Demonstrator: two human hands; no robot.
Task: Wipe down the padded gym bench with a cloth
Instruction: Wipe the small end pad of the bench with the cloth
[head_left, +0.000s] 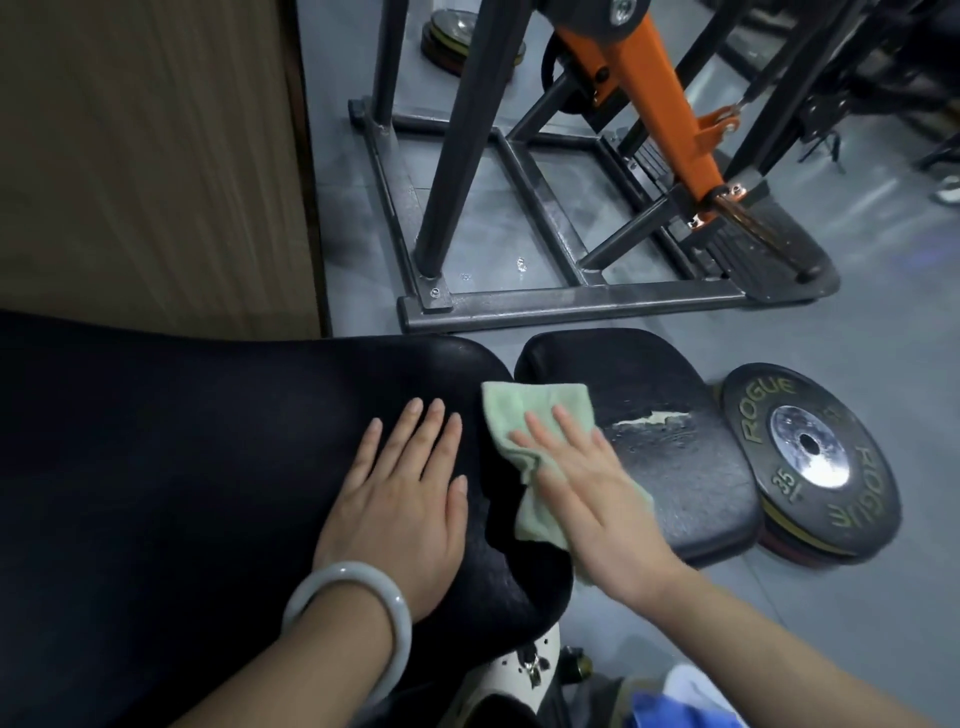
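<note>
Head view: wiping is underway, can't tell how much is already clean. Right hand (582, 499) lies flat, fingers straight and spread, pressing the cloth (524, 441) down. The cloth bridges the gap between the two pads: its top edge lies on the right end of the long pad (208, 467) and its lower part drapes toward the seat pad (675, 467). Left hand (410, 499) is flat too, fingers straight and close together, holding nothing, resting on the long pad just left of the cloth near its right end. No pinch or curl on either hand

Judgement: mid-task. Long pad looks dark and even but no wet streaks readable, so done or not is unclear. Seat pad shows a torn, flaking patch (649, 421) near its middle, right beside the right hand; that surface looks dusty, probably still to wipe. Pad sides and far left end likely left as well

Counts: 1 cloth, 2 hands, 2 pads, 1 bangle (353, 618) on the left wrist. Plates (810, 457) stacked on the floor touching the seat pad's right edge, one top plate plain, lower ones only edges, count unsure. 1 rack frame (571, 296) beyond the bench's far edge, more plates (457, 36) behind it, blurred
</note>
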